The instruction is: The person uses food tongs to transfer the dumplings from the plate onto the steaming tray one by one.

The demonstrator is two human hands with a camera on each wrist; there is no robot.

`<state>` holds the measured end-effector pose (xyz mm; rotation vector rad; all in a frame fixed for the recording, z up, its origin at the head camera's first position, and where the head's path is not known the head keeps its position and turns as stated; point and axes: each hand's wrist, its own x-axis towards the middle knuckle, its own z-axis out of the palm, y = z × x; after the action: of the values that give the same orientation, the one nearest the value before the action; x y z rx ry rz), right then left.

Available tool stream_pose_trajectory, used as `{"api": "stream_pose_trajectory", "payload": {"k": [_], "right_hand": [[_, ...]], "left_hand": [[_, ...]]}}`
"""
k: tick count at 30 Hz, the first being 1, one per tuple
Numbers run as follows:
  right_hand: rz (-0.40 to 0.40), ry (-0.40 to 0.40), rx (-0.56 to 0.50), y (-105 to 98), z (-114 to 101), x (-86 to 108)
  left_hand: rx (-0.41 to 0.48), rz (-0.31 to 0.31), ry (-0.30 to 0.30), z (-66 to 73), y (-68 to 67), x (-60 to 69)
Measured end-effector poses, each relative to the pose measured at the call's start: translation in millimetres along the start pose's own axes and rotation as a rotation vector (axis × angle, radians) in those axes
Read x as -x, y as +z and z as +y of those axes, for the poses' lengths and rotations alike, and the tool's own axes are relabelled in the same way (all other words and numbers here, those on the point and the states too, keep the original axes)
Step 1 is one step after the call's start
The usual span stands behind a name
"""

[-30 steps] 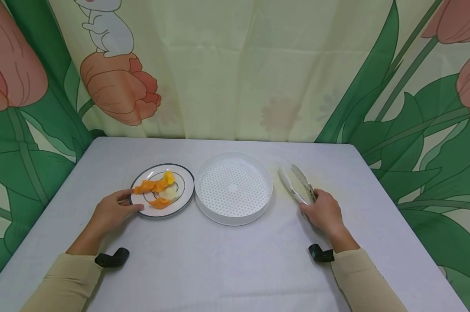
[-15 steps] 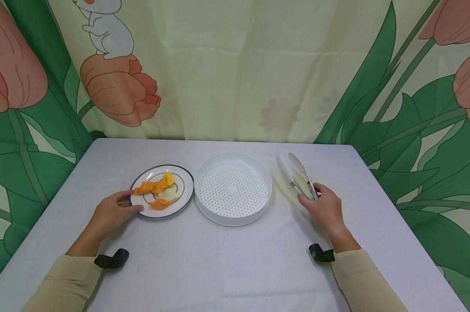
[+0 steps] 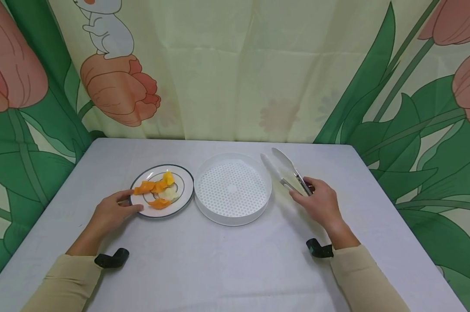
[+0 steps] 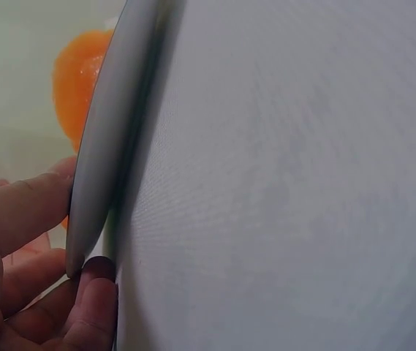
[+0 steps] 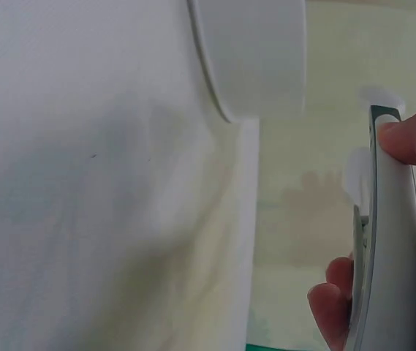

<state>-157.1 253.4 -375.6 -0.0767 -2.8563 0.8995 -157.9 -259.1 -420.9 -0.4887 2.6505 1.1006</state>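
My left hand grips the near-left rim of a white plate with a dark edge line. In the left wrist view its thumb lies on the upper side and fingers curl beneath the plate. Several orange peel-like pieces, a yellow piece and a pale piece lie on the plate. Above the table, my right hand holds metal tongs with whitish tips. The tongs' arms stand apart, tips pointing up-left, nothing between them. In the right wrist view, thumb and fingers clasp the handle.
A round white tray with a perforated bottom stands between plate and tongs, close beside the plate's right edge. A white cloth covers the table. Behind hangs a curtain printed with tulips and a rabbit.
My right hand has lifted the tongs off the table and swung them left, their tips now near the tray's upper-right rim. The left hand and plate have stayed put.
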Motion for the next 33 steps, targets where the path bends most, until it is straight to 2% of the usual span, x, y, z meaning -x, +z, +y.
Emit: {"api": "stream_pose_trajectory", "payload": {"k": [6,17,22,33], "right_hand": [[-0.086,-0.099,0.008,1.3,-21.4,-0.6],[-0.249,-0.362,0.007,13.9,-68.4,-0.4],[-0.316,-0.467,0.067,24.9,-94.0,-2.2],[-0.434,-0.583,0.153,55.7,-134.3,-1.5]], "left_hand": [[0.011,-0.003,-0.003,-0.9,0.9,-1.1],[0.008,-0.005,0.007,-0.8,0.0,-0.3],[0.019,-0.010,0.002,-0.9,-1.2,0.3],[0.028,-0.013,0.005,0.5,-1.2,2.8]]}}
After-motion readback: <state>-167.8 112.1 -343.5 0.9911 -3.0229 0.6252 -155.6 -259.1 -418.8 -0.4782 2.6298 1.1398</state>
